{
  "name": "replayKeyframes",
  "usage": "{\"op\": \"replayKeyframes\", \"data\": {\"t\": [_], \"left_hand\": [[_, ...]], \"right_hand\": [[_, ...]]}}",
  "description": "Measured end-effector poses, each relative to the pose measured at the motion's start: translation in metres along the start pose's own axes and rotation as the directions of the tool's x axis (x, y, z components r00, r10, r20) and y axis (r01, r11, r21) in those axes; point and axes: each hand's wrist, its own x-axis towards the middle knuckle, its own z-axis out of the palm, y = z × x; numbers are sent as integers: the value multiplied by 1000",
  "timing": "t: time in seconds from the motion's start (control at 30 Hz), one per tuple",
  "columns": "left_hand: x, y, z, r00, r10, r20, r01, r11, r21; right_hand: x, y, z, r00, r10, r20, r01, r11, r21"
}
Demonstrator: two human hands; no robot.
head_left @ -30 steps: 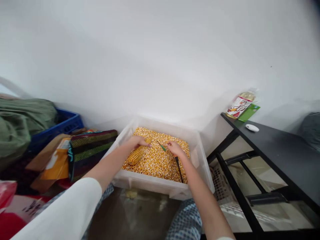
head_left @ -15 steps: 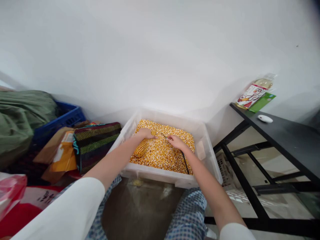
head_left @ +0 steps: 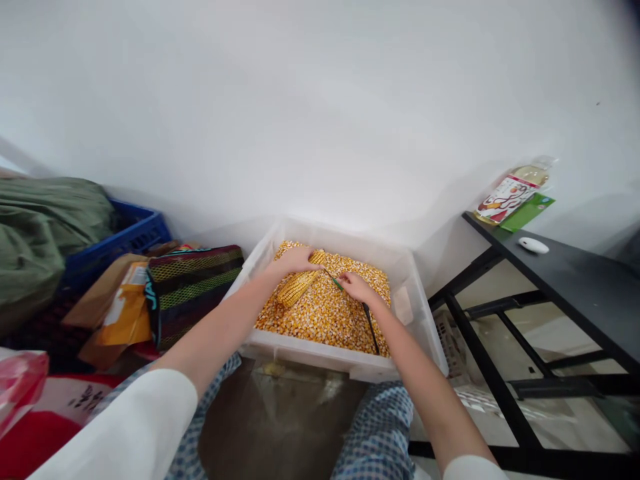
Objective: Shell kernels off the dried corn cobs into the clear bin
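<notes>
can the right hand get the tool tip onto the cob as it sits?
Probably yes: the left hand holds the corn cob over the kernels, and the right hand with its green-handled tool is beside it, unobstructed.

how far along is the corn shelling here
Done: the clear bin already holds a deep layer of loose kernels. In hand: the left hand grips a corn cob that looks fully covered in kernels, while the right hand holds a thin green-handled tool at its tip. Left: nearly this whole cob; no other cobs are visible.
</notes>
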Motion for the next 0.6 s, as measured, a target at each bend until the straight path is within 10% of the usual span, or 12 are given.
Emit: {"op": "replayKeyframes", "data": {"t": [0.37,0.6], "left_hand": [[-4,17,-36,989,-33,-143,-42,870,-490],[-12,41,-46,979,-52,-196,-153,448,-881]], "right_hand": [[1,-9,-6,994,-31,-102,51,978,200],[-6,-29,-13,997,-48,-53,70,804,591]]}}
